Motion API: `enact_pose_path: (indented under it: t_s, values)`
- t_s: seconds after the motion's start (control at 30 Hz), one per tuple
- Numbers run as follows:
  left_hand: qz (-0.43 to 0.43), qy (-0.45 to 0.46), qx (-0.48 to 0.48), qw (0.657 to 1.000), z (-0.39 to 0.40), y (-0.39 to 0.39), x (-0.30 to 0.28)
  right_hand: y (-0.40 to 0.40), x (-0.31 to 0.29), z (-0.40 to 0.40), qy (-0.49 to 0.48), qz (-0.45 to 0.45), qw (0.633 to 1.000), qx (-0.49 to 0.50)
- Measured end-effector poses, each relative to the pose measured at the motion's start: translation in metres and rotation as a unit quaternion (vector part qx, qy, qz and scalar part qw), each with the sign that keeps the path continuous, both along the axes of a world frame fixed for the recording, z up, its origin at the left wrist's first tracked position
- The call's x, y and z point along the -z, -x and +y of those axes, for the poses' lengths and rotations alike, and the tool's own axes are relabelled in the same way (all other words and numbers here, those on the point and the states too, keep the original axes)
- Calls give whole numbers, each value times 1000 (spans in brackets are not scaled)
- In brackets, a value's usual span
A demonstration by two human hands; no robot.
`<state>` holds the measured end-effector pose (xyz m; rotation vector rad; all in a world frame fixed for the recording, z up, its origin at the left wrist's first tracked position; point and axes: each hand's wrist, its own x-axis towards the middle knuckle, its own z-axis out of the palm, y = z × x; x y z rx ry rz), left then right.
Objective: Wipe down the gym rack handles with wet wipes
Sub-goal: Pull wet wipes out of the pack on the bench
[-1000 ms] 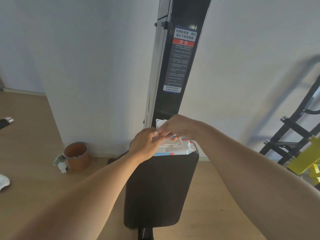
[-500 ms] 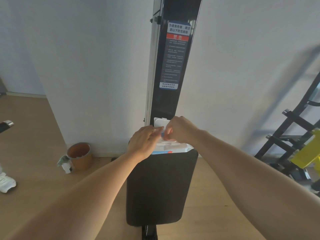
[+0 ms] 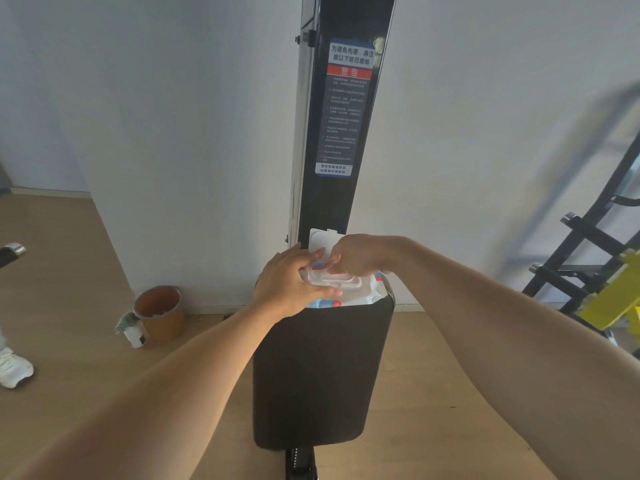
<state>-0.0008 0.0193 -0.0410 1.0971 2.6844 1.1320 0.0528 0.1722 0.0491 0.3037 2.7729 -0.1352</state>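
Gripping wipes pack (image 3: 360, 296): left hand (image 3: 289, 287); right hand (image 3: 356, 256) perhaps pinching, fingertips hidden.

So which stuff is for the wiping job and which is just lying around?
For the job:
wet wipes pack, lid flipped open
left hand steadying the pack
right hand at its opening

Just lying about:
brown pot
small white bottle
white shoe
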Motion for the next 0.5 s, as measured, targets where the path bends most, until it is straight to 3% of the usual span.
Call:
enact_pose_path:
  t_s: [0.07, 0.17, 0.27, 0.37, 0.5]
  values:
    - [1, -3, 0, 1000, 0, 0, 0, -1, -2, -1, 9, -7, 1000, 1]
    - [-6, -18, 5, 1000, 1, 2, 1, -1, -12, -8, 103, 4, 994, 33]
    - [-6, -24, 9, 1000, 1, 1, 1, 5, -23, -10, 26, 96, 995, 5]
    - [-7, -26, 5, 1000, 1, 0, 2, 3, -17, -7, -5, 101, 995, -2]
    - [-7, -33, -8, 999, 3, 3, 6, -6, -12, 3, -17, 186, 981, 50]
